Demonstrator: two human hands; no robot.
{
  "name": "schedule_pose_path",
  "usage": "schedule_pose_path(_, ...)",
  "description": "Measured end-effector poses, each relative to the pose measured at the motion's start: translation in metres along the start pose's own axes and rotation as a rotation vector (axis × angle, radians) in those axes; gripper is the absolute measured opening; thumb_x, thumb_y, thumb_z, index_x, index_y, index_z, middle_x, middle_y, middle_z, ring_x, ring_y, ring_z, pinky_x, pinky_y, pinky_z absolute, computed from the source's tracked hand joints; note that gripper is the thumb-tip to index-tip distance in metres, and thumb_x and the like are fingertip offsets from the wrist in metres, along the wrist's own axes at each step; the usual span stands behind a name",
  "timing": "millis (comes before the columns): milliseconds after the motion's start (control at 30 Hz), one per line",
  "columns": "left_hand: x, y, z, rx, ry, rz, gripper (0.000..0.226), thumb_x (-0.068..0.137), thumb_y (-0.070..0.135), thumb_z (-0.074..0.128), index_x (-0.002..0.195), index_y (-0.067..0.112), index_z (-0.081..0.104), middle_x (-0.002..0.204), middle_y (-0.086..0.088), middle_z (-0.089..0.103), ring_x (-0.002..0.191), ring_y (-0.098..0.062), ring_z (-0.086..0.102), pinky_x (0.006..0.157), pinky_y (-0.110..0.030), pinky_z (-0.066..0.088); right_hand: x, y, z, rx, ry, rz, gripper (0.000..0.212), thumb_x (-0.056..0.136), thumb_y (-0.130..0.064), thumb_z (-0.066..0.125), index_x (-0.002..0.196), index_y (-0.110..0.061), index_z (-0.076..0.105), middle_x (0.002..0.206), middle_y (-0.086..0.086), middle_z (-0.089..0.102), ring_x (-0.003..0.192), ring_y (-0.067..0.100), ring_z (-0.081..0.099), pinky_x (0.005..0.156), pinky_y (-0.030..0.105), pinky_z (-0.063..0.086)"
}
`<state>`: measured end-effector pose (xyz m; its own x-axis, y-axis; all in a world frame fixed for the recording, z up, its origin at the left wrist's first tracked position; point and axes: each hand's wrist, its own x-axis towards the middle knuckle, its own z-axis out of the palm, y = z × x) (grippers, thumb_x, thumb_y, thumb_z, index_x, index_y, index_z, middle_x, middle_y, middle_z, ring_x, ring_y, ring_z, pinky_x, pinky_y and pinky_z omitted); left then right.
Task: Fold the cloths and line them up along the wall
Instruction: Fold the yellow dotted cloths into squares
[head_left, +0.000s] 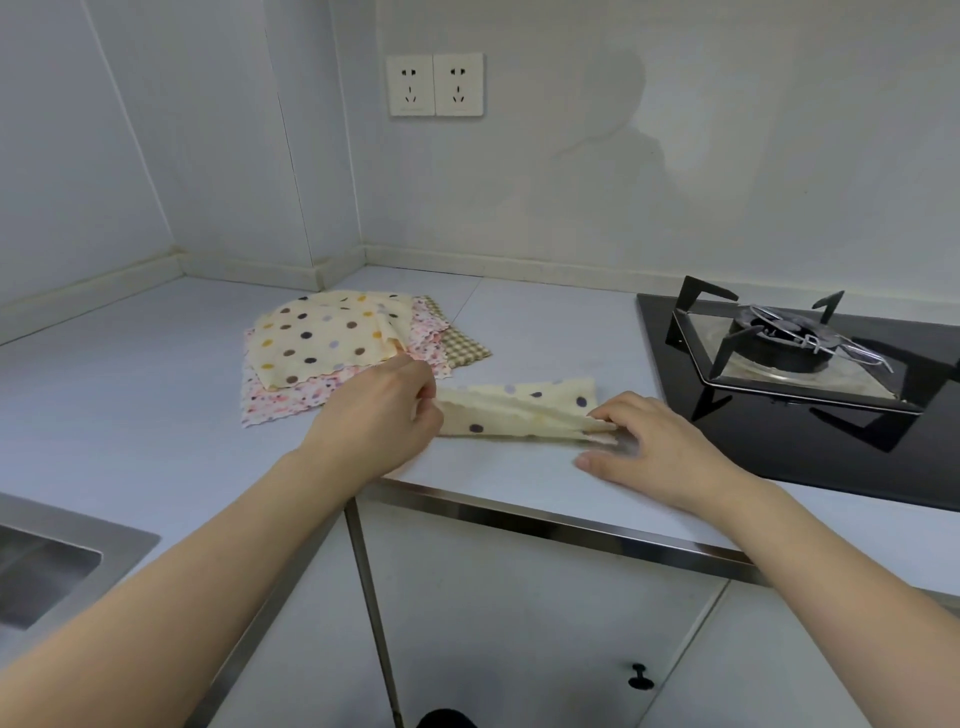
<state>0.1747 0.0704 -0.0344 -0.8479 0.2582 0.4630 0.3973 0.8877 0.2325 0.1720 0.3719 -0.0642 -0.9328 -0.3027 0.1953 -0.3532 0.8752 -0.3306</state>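
A cream cloth with dark and lilac polka dots (519, 410) lay folded into a long narrow strip on the pale grey countertop (156, 389), close to its front edge and stretched between the two hands. The left hand (382, 410) pinched the strip's left end, fingers curled shut around the fabric. The right hand (654, 447) held the right end, its fingertips (605, 415) pressed onto the layered corner while the thumb lay flat on the counter just below.

Behind the left hand, nearer the corner of the wall, sat a loose pile of unfolded cloths: a cream polka-dot square (327, 338) on top, a pink speckled cloth (291, 402) beneath it and a beige checked cloth (465, 345) poking out at the right. The left hand's knuckles were just beside the pile's near edge.

A black glass gas hob (795, 415) stood to the right of the strip, near the right hand. A steel sink (57, 566) showed at the far left.
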Motion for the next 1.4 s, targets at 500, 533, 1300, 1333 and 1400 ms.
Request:
schedule_pose_path(500, -0.005, -0.017, -0.011, -0.085, 0.065, -0.020, 0.016, 0.096, 0.012, 0.051, 0.100, 0.014, 0.066, 0.095, 0.003, 0.065, 0.083, -0.016, 0.057, 0.071, -0.029, 0.045, 0.000, -0.018, -0.014, 0.621, 0.221, 0.115, 0.018, 0.090, -0.023, 0.065, 0.074, -0.026, 0.073, 0.072, 0.004, 0.065, 0.068, 0.016, 0.047, 0.066, 0.030, 0.034)
schedule_pose_path(533, -0.004, -0.015, -0.015, -0.097, 0.091, -0.021, 0.016, 0.096, 0.011, 0.051, 0.100, 0.014, 0.066, 0.095, 0.004, 0.065, 0.083, -0.016, 0.057, 0.070, -0.026, 0.043, 0.002, -0.020, -0.020, 0.651, 0.241, 0.115, 0.016, 0.089, -0.022, 0.067, 0.075, -0.025, 0.073, 0.076, 0.010, 0.066, 0.069, 0.018, 0.049, 0.067, 0.031, 0.036)
schedule_pose_path(1300, 0.033, 0.010, -0.042, -0.480, -0.297, -0.330, 0.022, 0.096, 0.029, 0.055, 0.086, 0.011, 0.064, 0.066, -0.004, 0.063, 0.046, -0.008, 0.052, 0.052, -0.022, 0.043, 0.053, -0.014, -0.070, 0.174, 0.360, 0.242, 0.013, 0.095, -0.021, 0.047, 0.090, -0.024, 0.058, 0.085, -0.009, 0.056, 0.076, 0.008, 0.051, 0.063, 0.029, 0.038)
schedule_pose_path(1333, 0.036, 0.004, -0.032, -0.393, -0.312, -0.322, 0.023, 0.096, 0.029, 0.054, 0.086, 0.011, 0.063, 0.070, -0.004, 0.063, 0.050, -0.010, 0.054, 0.054, -0.024, 0.044, 0.061, -0.013, -0.061, 0.088, 0.319, 0.227, 0.015, 0.096, -0.020, 0.044, 0.091, -0.024, 0.057, 0.087, -0.009, 0.056, 0.078, 0.010, 0.052, 0.065, 0.030, 0.040)
schedule_pose_path(1400, 0.040, -0.005, -0.011, -0.217, -0.335, -0.284, 0.022, 0.096, 0.028, 0.051, 0.087, 0.011, 0.061, 0.081, -0.006, 0.064, 0.062, -0.015, 0.055, 0.060, -0.028, 0.044, 0.078, -0.011, -0.041, -0.075, 0.239, 0.187, 0.015, 0.096, -0.017, 0.043, 0.096, -0.021, 0.057, 0.096, -0.004, 0.056, 0.086, 0.018, 0.055, 0.070, 0.035, 0.045)
